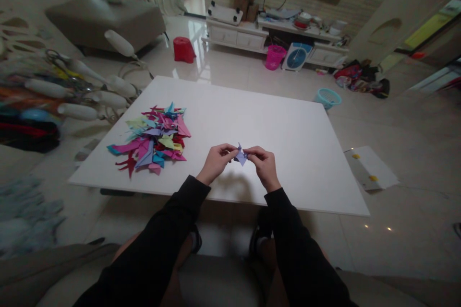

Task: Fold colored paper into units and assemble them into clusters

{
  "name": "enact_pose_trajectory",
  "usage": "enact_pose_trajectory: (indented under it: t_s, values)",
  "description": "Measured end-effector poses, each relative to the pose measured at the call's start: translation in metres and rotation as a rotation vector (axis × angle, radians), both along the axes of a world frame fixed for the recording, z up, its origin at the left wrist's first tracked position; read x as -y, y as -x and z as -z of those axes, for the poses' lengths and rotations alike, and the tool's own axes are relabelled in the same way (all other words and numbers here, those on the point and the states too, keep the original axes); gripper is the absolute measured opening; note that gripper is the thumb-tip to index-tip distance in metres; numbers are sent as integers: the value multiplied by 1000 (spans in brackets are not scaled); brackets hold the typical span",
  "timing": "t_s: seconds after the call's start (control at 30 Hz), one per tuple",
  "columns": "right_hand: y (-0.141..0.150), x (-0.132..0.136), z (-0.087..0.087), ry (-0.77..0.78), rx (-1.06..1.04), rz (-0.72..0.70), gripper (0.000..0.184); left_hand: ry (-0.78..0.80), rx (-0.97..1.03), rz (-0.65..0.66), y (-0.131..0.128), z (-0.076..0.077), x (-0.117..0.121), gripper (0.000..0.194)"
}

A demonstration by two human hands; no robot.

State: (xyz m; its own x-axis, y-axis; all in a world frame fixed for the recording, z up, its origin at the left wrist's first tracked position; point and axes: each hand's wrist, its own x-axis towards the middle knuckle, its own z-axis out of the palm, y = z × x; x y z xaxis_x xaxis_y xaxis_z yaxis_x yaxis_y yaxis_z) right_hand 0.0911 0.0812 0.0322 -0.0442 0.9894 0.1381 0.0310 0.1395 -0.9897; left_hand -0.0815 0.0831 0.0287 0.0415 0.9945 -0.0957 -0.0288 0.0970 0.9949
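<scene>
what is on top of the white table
A pile of colorful folded paper lies on the left part of the white table. What sits beneath its upper pieces is covered. The purple folded paper is held in both hands' fingers, above the tabletop.

L hand (217, 159) & R hand (263, 163) close together, fingers pinched, forearms angled inward, black sleeves

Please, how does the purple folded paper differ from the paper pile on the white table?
The purple folded paper is one piece; the paper pile holds many. The left hand and right hand hold the purple folded paper, while the paper pile lies on the white table. The purple folded paper looks plain purple; the paper pile mixes pink, blue, green and red. Both are folded paper.
</scene>
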Motion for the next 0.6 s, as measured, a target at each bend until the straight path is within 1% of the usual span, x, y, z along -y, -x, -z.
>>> enact_pose_trajectory:
  t_s: [0.17, 0.3, 0.37, 0.47, 0.6]
  values:
    - [1, -4, 4, 30, -18, 10, 18, -1, -9, -25, 2, 3, -3, 26]
    - [2, -5, 5, 53, -101, 83, 32, -11, 2, -44, 4, 5, -4, 25]
    - [1, -6, 5, 77, -111, 89, 34, -22, 17, -51, 4, 5, -5, 26]
    - [1, -5, 7, 100, -58, 73, 28, -31, 26, -51, 3, 4, -4, 29]
    - [1, -3, 10, 106, 16, 56, 17, -34, -10, -39, 2, 4, -2, 32]
